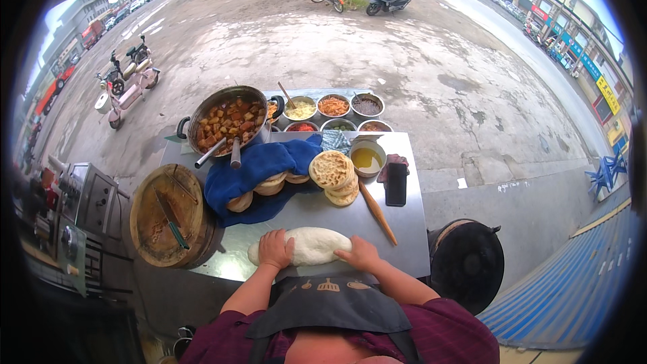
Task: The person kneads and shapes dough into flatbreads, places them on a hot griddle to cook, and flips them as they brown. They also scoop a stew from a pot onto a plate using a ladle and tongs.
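Observation:
A long lump of pale dough [316,245] lies crosswise on the metal tabletop [399,227] in front of me. My left hand [275,248] rests over its left part, fingers pointing away from me. Around the right end curls my right hand [360,253], its thumb on the dough. Beyond the dough, a stack of round flatbreads [332,172] stands near a wooden rolling pin [378,213]. More flatbreads [270,184] show from under a blue cloth [258,162].
On the left, a round chopping block [144,212] carries a green-handled knife [172,217]. A large pot [189,129] of cubed stew stands behind the cloth. Bowls of fillings [333,106] line the far side. A bowl of oil [368,159] and a phone [396,184] sit right, above a black drum [467,265].

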A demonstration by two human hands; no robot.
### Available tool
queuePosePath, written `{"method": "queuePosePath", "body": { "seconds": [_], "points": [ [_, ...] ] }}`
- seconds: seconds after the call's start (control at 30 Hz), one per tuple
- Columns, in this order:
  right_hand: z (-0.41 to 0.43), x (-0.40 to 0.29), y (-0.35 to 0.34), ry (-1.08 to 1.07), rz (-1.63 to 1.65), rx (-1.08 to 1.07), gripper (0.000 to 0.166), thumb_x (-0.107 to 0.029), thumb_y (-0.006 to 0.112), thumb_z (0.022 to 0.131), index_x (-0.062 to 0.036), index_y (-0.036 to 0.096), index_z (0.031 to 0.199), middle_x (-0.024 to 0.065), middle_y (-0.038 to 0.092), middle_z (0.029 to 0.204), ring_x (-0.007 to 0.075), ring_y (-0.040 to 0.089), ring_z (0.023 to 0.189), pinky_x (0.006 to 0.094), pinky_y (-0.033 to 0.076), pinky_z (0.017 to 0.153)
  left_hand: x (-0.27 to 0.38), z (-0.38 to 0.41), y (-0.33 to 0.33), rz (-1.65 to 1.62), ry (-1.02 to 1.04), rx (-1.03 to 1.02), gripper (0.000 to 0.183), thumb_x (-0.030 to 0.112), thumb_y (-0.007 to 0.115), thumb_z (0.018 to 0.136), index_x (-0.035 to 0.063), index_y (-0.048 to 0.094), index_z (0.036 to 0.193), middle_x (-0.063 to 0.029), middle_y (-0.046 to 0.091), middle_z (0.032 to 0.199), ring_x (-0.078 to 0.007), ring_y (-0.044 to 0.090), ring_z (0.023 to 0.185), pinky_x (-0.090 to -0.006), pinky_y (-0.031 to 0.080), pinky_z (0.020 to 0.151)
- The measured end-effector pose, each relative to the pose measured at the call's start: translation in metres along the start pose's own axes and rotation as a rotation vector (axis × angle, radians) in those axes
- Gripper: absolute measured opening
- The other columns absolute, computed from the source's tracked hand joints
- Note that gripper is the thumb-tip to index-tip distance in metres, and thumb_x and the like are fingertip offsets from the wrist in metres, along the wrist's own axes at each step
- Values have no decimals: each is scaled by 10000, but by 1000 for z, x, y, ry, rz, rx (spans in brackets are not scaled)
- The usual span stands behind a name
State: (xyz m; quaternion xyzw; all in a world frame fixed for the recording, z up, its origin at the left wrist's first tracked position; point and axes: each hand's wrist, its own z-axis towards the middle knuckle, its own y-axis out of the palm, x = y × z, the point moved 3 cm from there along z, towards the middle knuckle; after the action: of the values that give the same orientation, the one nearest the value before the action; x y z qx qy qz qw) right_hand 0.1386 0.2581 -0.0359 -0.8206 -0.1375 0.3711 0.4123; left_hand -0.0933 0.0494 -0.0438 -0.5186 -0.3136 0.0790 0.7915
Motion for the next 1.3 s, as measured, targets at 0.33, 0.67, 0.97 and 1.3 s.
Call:
{"method": "queuePosePath", "body": {
  "seconds": [0.33,0.67,0.97,1.3],
  "points": [
    [23,-1,0,-35,-101,-96,844,-746,706,891,25,657,1231,286,732,1186,457,705,1133,534,551,978,-4,13,-6,16,-21,-64,394,425,626,941,71,688,1102,-167,709,1086,-396,641,1064,-517,479,963],
    [8,-51,-13,-248,-353,42,866,-586,747,905,71,555,1436,332,586,1429,492,558,1349,548,464,1138,2,8,-15,6,-172,-241,532,535,566,1001,44,728,1124,-194,703,1200,-378,618,1212,-517,455,1067],
    [68,-130,64,-600,-301,197,491,-300,531,1085,53,588,1421,281,633,1395,472,584,1304,544,444,1130,12,-61,-15,88,-271,-164,890,607,590,1010,25,379,1650,-181,353,1737,-319,265,1641,-597,124,1326],
    [94,-141,70,-557,-704,174,546,-476,437,1116,-14,665,1296,227,691,1323,412,688,1181,566,548,983,-5,-219,-63,-137,-523,-189,436,432,677,976,29,776,1108,-191,683,1366,-370,573,1386,-544,473,1110]
  ]
}}
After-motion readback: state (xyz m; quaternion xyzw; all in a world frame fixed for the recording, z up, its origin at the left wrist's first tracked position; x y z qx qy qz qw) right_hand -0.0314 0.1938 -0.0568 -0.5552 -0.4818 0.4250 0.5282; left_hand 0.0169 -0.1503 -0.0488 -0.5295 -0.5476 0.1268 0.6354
